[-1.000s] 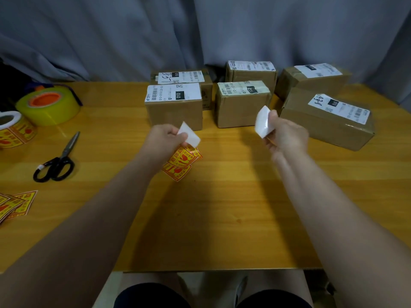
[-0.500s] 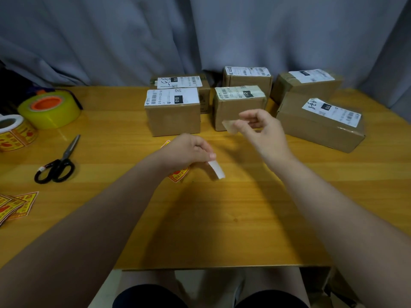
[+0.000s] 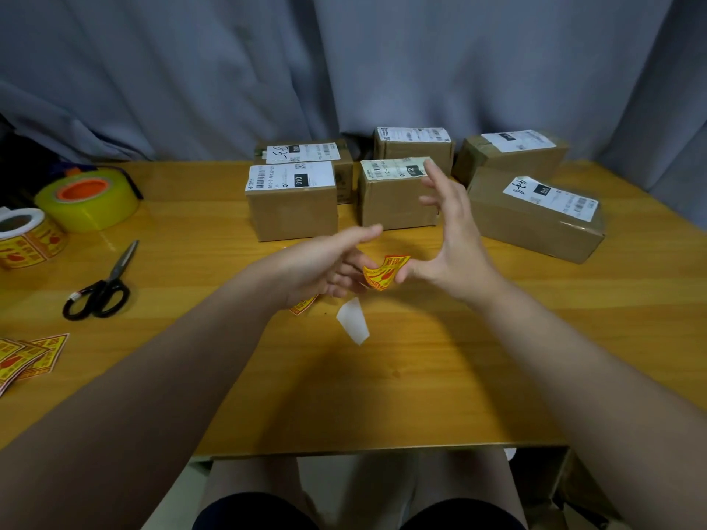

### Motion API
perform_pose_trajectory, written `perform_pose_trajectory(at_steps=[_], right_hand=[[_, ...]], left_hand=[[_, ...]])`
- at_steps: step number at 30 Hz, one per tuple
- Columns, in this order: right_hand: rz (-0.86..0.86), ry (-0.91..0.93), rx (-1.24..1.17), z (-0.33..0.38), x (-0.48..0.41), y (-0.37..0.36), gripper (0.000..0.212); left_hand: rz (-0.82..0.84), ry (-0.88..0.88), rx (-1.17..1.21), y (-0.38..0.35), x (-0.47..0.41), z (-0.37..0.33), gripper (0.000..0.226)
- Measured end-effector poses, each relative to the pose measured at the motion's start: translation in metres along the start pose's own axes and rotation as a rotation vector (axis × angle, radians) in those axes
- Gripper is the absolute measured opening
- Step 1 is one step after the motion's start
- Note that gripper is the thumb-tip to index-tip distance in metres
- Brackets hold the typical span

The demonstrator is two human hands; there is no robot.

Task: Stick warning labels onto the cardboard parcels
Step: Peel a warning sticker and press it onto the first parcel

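Note:
Several cardboard parcels with white shipping labels stand at the back of the wooden table point(image 3: 421, 395): one front left point(image 3: 292, 218), one in the middle point(image 3: 394, 206), a long one at the right point(image 3: 535, 227), others behind. In front of them a curled yellow-and-red warning label point(image 3: 384, 271) hangs between my hands. The fingers of my left hand point(image 3: 325, 267) pinch its left end. My right hand point(image 3: 453, 242) has its fingers spread, and its thumb tip touches the label's right end. A white backing strip point(image 3: 354, 319) lies below the hands. More labels point(image 3: 302, 306) peek out under my left hand.
At the left stand a yellow tape roll point(image 3: 88, 200) and a roll of warning labels point(image 3: 26, 239). Black scissors point(image 3: 103, 288) lie beside them, and loose labels point(image 3: 26, 357) sit at the left edge. A grey curtain hangs behind the table.
The white backing strip has left my left hand and lies on the table. My hands have come together, and the peeled label now hangs between them, printed side showing.

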State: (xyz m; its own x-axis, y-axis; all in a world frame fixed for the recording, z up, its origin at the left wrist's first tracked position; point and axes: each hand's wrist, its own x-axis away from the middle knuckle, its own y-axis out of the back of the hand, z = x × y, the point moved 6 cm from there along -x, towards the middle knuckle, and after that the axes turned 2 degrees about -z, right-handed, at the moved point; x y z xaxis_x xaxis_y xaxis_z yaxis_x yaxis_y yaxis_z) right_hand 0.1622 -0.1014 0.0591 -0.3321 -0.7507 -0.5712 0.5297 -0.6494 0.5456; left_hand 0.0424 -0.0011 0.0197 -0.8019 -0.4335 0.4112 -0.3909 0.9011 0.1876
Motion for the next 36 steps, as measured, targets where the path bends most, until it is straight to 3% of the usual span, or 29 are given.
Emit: perform_pose_trajectory(at_steps=[5,8,11,15,17,19,22,26,30,36], right_hand=[[0.017,0.004,0.029,0.0,0.003,-0.001,0.118],[0.038,-0.066,0.073,-0.006,0.005,-0.001,0.12],[0.08,-0.185,0.155,-0.017,0.005,-0.001,0.116],[0.121,-0.343,0.025,-0.027,0.01,-0.007,0.066],[0.035,-0.461,-0.183,-0.029,0.011,-0.014,0.043],[-0.035,-0.57,-0.381,-0.032,0.008,-0.023,0.034],[-0.091,-0.602,-0.465,-0.038,0.001,-0.029,0.019],[-0.172,-0.57,-0.353,-0.056,-0.017,-0.022,0.021],[-0.29,-0.495,-0.105,-0.087,-0.039,0.002,0.018],[-0.13,-0.51,-0.055,-0.117,-0.057,0.006,0.014]], left_hand=[[-0.034,0.003,0.055,0.0,0.002,0.006,0.013],[-0.129,-0.054,0.126,0.006,0.002,0.006,0.006],[-0.306,-0.168,0.054,0.019,0.006,-0.001,0.008],[-0.561,-0.328,0.057,0.033,0.011,-0.009,0.016],[-0.583,-0.396,0.042,0.03,0.009,-0.013,0.017],[-0.561,-0.444,0.057,0.023,0.002,-0.017,0.013],[-0.536,-0.491,0.08,0.014,-0.01,-0.022,0.008],[-0.555,-0.528,-0.107,0.012,-0.034,-0.031,0.017],[-0.696,-0.491,-0.275,0.025,-0.061,-0.042,0.055],[-0.55,-0.456,-0.462,0.02,-0.107,-0.054,0.068]])
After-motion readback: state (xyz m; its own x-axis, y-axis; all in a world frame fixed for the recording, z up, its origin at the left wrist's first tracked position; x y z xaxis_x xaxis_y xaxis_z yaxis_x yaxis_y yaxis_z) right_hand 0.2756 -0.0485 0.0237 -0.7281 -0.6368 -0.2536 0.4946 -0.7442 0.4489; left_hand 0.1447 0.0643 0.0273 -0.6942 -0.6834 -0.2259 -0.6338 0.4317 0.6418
